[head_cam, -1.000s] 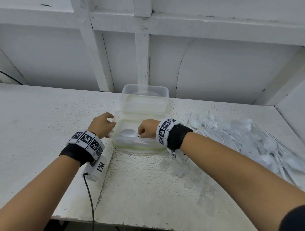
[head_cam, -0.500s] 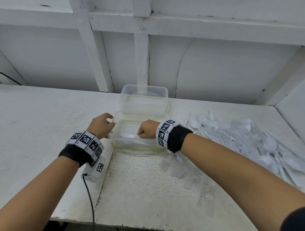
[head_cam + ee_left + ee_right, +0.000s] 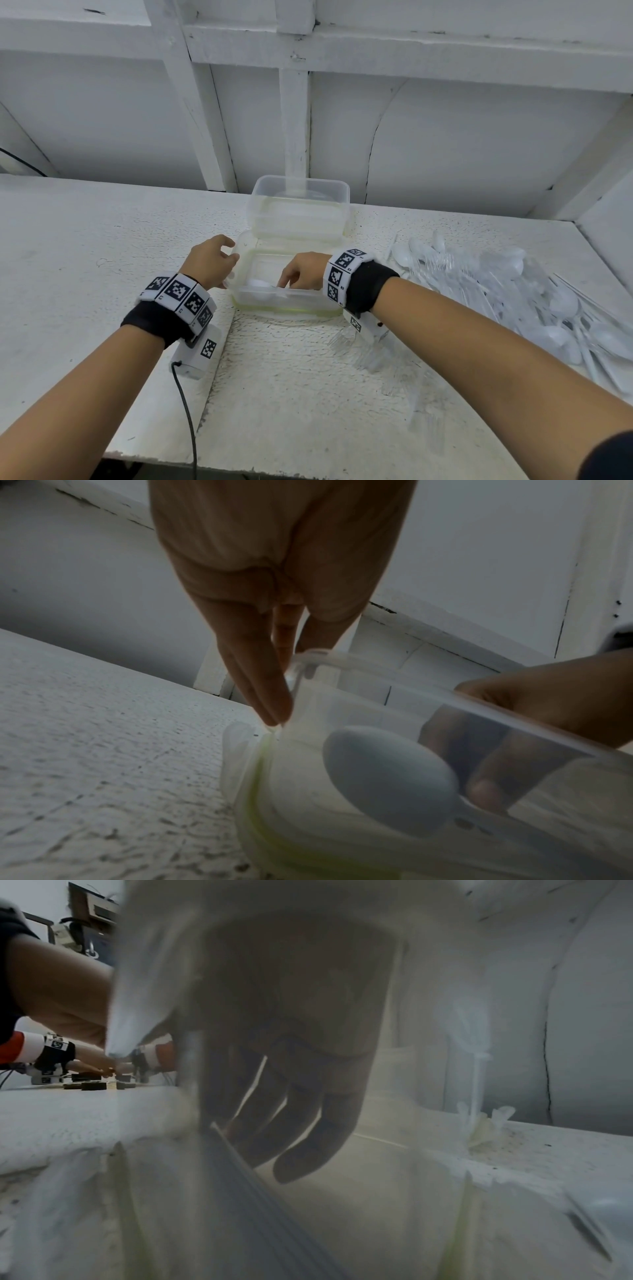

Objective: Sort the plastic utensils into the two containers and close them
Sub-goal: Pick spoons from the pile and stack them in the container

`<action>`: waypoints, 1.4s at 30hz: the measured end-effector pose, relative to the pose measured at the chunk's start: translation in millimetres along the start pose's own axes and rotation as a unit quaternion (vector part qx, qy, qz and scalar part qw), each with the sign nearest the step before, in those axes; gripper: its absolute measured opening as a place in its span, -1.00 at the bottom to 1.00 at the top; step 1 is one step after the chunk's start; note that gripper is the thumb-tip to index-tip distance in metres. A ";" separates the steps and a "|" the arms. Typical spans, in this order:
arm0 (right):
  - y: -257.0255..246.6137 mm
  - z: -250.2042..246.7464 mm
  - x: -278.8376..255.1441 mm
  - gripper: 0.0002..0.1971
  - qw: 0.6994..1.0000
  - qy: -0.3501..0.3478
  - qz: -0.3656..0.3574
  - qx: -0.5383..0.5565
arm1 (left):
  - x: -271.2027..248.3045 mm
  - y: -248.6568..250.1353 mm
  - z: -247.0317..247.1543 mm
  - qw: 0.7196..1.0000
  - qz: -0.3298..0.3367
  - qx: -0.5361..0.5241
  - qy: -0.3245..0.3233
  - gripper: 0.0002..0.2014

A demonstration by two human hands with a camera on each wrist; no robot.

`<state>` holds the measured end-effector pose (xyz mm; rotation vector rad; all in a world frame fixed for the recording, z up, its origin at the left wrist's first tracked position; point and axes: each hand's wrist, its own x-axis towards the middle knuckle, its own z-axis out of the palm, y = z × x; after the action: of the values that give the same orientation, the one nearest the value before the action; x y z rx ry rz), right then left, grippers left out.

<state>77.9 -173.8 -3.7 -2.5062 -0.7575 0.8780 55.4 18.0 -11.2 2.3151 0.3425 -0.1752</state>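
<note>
Two clear plastic containers stand open on the white table. The near one (image 3: 284,302) rests on a green-edged lid (image 3: 262,753), and the far one (image 3: 299,212) is right behind it. A white spoon (image 3: 261,284) (image 3: 387,775) lies in the near one. My right hand (image 3: 303,274) (image 3: 284,1069) reaches inside, fingers hanging loose, index tip on the spoon's handle (image 3: 246,1172). My left hand (image 3: 214,260) (image 3: 267,588) touches that container's left end wall with straight fingers.
A heap of white spoons and clear forks (image 3: 496,291) covers the table's right side. A few clear forks (image 3: 373,356) lie under my right forearm. The wall stands close behind the containers. Another person's hands (image 3: 85,1064) work at a far table.
My right hand's curled fingers have loosened and the spoon now lies on the container floor. The left hand stays at the container's left end.
</note>
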 end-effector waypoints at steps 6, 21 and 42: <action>0.7 -0.3 5.4 -0.73 0.999 0.002 -0.006 -0.047 | -0.6 0.0 -0.5 1.000 0.001 0.000 0.001 -0.68; -2.2 6.1 9.4 -0.77 0.998 0.044 -0.029 -0.035 | -1.7 1.4 0.0 1.000 -0.001 0.004 0.010 -0.67; 57.8 -10.6 -165.7 -0.74 0.951 0.305 0.025 0.038 | -100.5 94.9 46.5 0.931 0.357 0.055 0.055 -0.85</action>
<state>-3.6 -320.0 50.3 -2.5167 -0.4387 0.1086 -13.2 -97.9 44.8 2.4082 -0.4776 0.3049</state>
